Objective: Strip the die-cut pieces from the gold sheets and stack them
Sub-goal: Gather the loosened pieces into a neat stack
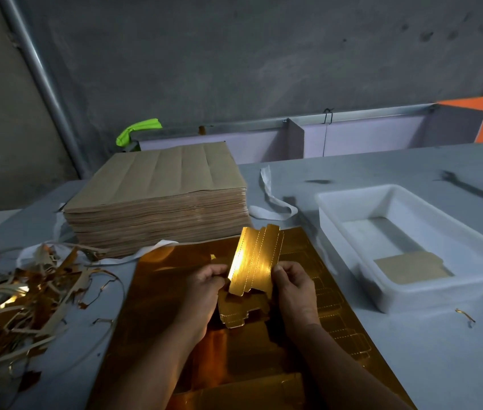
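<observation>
Hands [203,287] round gold piece [253,261]; brown pieces [413,267] in white tray [441,291]

- Gold sheet [169,294]: 1
- Gold die-cut pieces [253,261]: 2
- Stack of brown sheets [157,202]: 1
- White tray [349,250]: 1
- Piece lying in tray [411,267]: 1
- Scrap heap [12,300]: 1

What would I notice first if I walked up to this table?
First, the gold piece glinting in the middle, pinched between the left hand and right hand above a big gold sheet. Behind it to the left sits a tall stack of brown sheets. A tangle of gold scraps lies at the far left.
</observation>
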Available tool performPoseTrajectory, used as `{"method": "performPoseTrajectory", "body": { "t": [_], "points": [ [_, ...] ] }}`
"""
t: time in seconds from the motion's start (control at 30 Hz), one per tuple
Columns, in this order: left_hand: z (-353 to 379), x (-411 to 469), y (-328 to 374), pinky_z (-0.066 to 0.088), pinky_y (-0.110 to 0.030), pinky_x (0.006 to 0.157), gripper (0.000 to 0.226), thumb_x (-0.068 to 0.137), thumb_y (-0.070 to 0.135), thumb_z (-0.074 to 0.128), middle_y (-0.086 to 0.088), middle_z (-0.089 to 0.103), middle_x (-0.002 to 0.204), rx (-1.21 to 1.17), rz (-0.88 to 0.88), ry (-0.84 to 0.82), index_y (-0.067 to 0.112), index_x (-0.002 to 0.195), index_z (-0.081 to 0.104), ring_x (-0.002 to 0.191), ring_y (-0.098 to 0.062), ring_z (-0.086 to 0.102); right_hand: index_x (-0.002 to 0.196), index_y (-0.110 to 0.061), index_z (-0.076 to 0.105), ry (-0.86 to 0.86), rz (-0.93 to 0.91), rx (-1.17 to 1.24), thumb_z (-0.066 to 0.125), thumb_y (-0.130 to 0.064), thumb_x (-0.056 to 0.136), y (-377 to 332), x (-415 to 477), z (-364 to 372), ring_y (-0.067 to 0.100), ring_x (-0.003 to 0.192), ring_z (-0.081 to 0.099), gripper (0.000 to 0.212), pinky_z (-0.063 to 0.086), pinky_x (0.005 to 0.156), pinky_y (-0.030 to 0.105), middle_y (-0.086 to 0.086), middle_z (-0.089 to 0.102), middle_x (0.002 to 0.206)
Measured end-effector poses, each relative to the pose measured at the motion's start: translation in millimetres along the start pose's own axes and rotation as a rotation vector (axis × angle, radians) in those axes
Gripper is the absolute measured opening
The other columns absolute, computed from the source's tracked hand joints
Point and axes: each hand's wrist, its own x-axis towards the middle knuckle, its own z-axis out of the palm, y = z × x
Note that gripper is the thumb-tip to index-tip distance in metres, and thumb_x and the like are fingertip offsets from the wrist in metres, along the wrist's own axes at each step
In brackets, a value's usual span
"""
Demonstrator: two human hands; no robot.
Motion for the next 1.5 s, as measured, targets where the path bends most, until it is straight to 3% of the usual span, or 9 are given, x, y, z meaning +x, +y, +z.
{"method": "performPoseTrajectory", "body": {
  "t": [0.13, 0.3, 0.53, 0.67, 0.8, 0.97, 1.1, 1.37, 1.5],
  "points": [
    [-0.7, -0.5, 2.2, 0.056, -0.036, 0.082, 0.029, 0.101, 0.004, 0.042, -0.007, 0.07, 0.111, 0.005, -0.011, 0.001, 0.021, 0.104, 0.066, 0.099, -0.022, 0.068, 0.094, -0.024, 0.061, -0.001, 0.015, 0.033, 0.054, -0.031, 0.099, 1.3, 2.6, -1.0, 0.027, 0.081, 0.066, 0.01, 0.058, 0.072, 0.045, 0.007, 0.068, 0.09],
    [1.9, -5.8, 6.5, 0.046, -0.047, 0.103, 0.028, 0.099, 0.005, 0.046, -0.004, 0.067, 0.116, 0.053, 0.011, 0.0, 0.024, 0.099, 0.066, 0.114, -0.022, 0.059, 0.087, -0.029, 0.06, 0.037, 0.009, 0.035, 0.054, -0.03, 0.099, 1.8, 3.4, -1.4, 0.029, 0.076, 0.063, 0.013, 0.057, 0.072, 0.05, 0.012, 0.068, 0.089],
    [1.1, -8.8, 10.6, 0.05, -0.035, 0.088, 0.008, 0.095, 0.022, 0.061, -0.002, 0.07, 0.105, 0.0, 0.024, -0.01, 0.022, 0.099, 0.068, 0.105, -0.018, 0.063, 0.079, -0.033, 0.061, 0.016, -0.014, 0.019, 0.057, -0.029, 0.098, -0.6, 2.4, -2.0, 0.023, 0.068, 0.06, 0.02, 0.053, 0.063, 0.039, 0.004, 0.065, 0.075],
    [0.9, -8.5, 11.6, 0.041, -0.021, 0.069, 0.008, 0.095, 0.019, 0.06, 0.002, 0.069, 0.101, 0.026, 0.058, 0.001, 0.023, 0.096, 0.067, 0.095, -0.007, 0.061, 0.089, -0.02, 0.062, -0.003, 0.003, 0.037, 0.057, -0.028, 0.098, -0.6, 2.0, -2.5, 0.027, 0.072, 0.059, 0.013, 0.055, 0.069, 0.047, 0.006, 0.064, 0.076],
    [-0.8, -5.9, 10.3, 0.038, -0.019, 0.069, 0.017, 0.098, 0.013, 0.054, 0.01, 0.066, 0.101, 0.05, 0.054, -0.015, 0.024, 0.097, 0.068, 0.094, 0.0, 0.056, 0.088, -0.019, 0.058, 0.0, 0.012, 0.053, 0.053, -0.028, 0.1, 1.4, 3.2, -2.8, 0.032, 0.073, 0.058, 0.015, 0.055, 0.073, 0.06, 0.012, 0.062, 0.08],
    [-6.1, -3.4, 6.1, 0.041, -0.018, 0.077, 0.034, 0.096, -0.001, 0.05, 0.011, 0.065, 0.107, 0.096, 0.062, -0.03, 0.027, 0.099, 0.068, 0.105, -0.001, 0.055, 0.083, -0.025, 0.057, 0.034, 0.033, 0.076, 0.051, -0.026, 0.101, 3.0, 5.5, -3.3, 0.031, 0.065, 0.059, 0.019, 0.056, 0.061, 0.05, 0.012, 0.062, 0.076],
    [-7.2, -2.9, 5.7, 0.05, -0.022, 0.079, 0.046, 0.093, -0.007, 0.052, 0.002, 0.068, 0.113, 0.04, 0.075, 0.009, 0.034, 0.113, 0.061, 0.101, -0.008, 0.065, 0.088, -0.02, 0.057, 0.057, 0.04, 0.043, 0.05, -0.022, 0.101, 3.1, 7.1, -3.0, 0.03, 0.075, 0.061, 0.015, 0.057, 0.075, 0.059, 0.011, 0.064, 0.085],
    [-6.0, 0.8, 4.2, 0.046, -0.014, 0.056, 0.083, 0.087, -0.006, 0.063, 0.014, 0.068, 0.081, 0.007, 0.116, 0.093, 0.036, 0.15, 0.03, 0.068, 0.006, 0.067, 0.082, -0.018, 0.056, 0.042, 0.044, 0.034, 0.05, -0.015, 0.098, 2.8, 7.1, -4.2, 0.02, 0.066, 0.053, 0.017, 0.048, 0.06, 0.036, 0.003, 0.056, 0.075],
    [-5.9, 0.4, 6.4, 0.04, -0.022, 0.065, 0.087, 0.086, -0.005, 0.065, 0.003, 0.07, 0.107, -0.006, 0.089, 0.078, 0.034, 0.152, 0.024, 0.082, -0.001, 0.062, 0.075, -0.021, 0.056, -0.004, 0.037, 0.036, 0.05, -0.017, 0.097, 1.9, 5.2, -4.1, 0.022, 0.067, 0.053, 0.024, 0.048, 0.064, 0.037, 0.0, 0.056, 0.07]
  ]
}}
